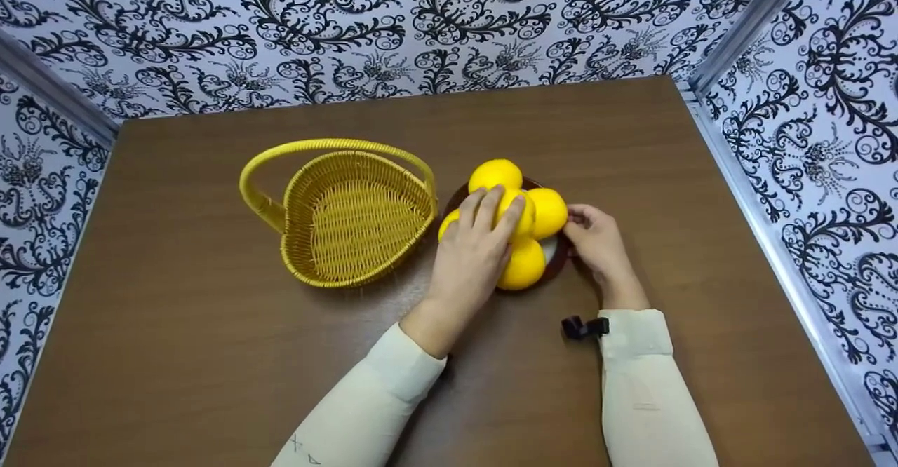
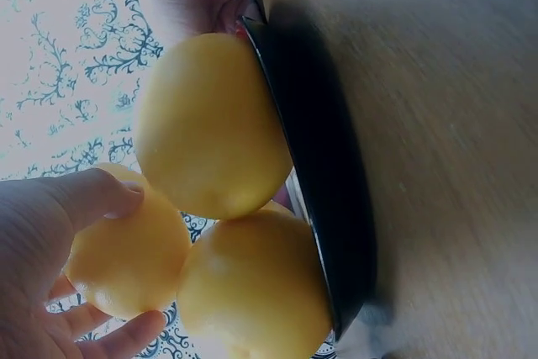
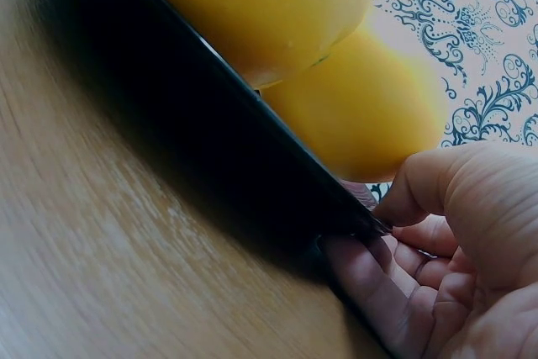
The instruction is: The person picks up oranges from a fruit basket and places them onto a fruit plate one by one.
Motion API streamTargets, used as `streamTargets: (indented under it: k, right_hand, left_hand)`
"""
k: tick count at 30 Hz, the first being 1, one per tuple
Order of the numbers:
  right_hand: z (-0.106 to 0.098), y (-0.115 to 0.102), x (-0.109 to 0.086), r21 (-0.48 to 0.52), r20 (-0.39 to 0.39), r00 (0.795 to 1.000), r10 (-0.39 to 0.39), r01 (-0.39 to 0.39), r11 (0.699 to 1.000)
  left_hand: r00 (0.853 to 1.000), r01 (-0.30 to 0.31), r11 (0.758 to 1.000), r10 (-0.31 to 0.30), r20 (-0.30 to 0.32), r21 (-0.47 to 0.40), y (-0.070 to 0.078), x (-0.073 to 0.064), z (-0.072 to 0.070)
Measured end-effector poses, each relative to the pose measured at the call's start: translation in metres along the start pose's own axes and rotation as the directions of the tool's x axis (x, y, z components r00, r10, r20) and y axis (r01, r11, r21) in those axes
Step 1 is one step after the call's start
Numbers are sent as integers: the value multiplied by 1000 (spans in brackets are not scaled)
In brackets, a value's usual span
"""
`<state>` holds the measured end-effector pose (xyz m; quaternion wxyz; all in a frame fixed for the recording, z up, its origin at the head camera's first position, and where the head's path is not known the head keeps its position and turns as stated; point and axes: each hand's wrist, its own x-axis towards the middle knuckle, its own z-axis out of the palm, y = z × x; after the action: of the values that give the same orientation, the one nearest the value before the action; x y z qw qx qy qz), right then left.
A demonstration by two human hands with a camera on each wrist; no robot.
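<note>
Several round yellow fruits (image 1: 523,265) are heaped on a shallow dark plate (image 1: 559,260) with a pale middle. My left hand (image 1: 471,256) reaches over the heap and grips the top yellow fruit (image 2: 130,245), its thumb on one side and fingers round the other. In the left wrist view that fruit lies against two more fruits (image 2: 214,128). At the plate's right side, my right hand (image 1: 600,242) pinches the rim; in the right wrist view its thumb is over the edge and its fingers (image 3: 361,275) are underneath.
A yellow wicker basket (image 1: 287,242) with a tall arched handle (image 1: 330,144) stands just left of the plate. Patterned panels (image 1: 393,32) rise behind and beside the brown table (image 1: 210,355). A small black device (image 1: 582,327) is at the right cuff.
</note>
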<state>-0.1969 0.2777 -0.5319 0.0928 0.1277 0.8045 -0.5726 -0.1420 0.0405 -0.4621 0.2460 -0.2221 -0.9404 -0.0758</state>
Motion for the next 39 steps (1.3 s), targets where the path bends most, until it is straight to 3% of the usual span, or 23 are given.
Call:
streamTargets:
  k: [12, 19, 26, 39]
  right_hand:
    - [0, -1, -1, -11, -1, 1000, -10, 10, 1000]
    - [-1, 0, 0, 36, 28, 1000, 15, -16, 999]
    - [-1, 0, -1, 19, 17, 1000, 7, -7, 1000]
    - [-1, 0, -2, 9, 14, 1000, -4, 4, 1000]
  left_hand:
    - [999, -15, 1000, 16, 46, -23, 4, 2, 3]
    - [998, -38, 999, 40, 56, -39, 6, 3, 6]
    - [997, -26, 996, 33, 77, -89, 5, 1, 9]
    - [999, -10, 994, 14, 38, -105, 2, -3, 11]
